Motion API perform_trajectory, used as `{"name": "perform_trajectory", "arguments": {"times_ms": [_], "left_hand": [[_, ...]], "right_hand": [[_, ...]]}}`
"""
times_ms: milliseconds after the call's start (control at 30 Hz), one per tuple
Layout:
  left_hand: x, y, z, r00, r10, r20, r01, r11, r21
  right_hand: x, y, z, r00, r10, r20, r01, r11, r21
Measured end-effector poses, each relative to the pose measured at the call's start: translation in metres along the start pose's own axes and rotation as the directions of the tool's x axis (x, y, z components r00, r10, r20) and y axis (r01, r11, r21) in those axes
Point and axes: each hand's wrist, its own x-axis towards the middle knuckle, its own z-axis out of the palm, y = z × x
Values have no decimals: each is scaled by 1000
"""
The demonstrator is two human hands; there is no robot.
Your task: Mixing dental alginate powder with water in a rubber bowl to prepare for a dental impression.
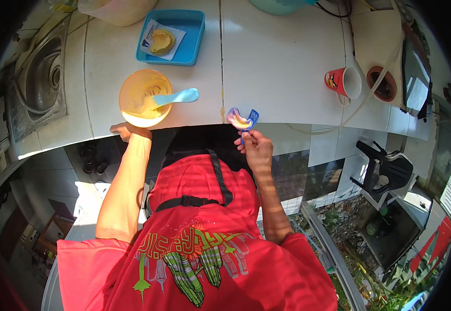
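Observation:
My right hand [254,147] pinches the handle of a blue perforated dental impression tray [253,118] just off the counter's front edge. Pinkish-white and yellowish material lines the tray's curved trough. My left hand [128,130] rests at the counter edge close below an orange-yellow mixing bowl [125,93]. One finger stretches out to the left; the others are partly hidden, and no held object shows. A light blue spatula [181,97] lies across the bowl, its handle over the right rim and its blade in yellowish paste.
Behind the bowl, a blue rectangular tray [196,44] holds a yellowish cast [162,41] on paper. A red mug [334,80] lies on its side at right, near a hose [362,111]. At left is a metal sink [41,72]. A black chair [383,168] stands right.

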Motion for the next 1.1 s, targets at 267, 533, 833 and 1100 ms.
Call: {"name": "perform_trajectory", "arguments": {"times_ms": [267, 533, 833, 1100], "left_hand": [[0, -2, 3, 999, -38, -10, 38, 999, -30], [-1, 1, 4, 999, -32, -16, 31, 999, -41], [-1, 1, 2, 998, -59, -14, 58, 995, -80], [-2, 1, 0, 998, -54, -15, 53, 995, -84]], "right_hand": [[0, 14, 3, 992, -123, -2, 121, 975, 187], [2, 8, 1, 998, -36, 45, 36, 999, -10], [1, 5, 1, 997, -67, 32, 61, 987, 150], [-3, 7, 0, 999, -48, 15, 46, 992, 120]]}}
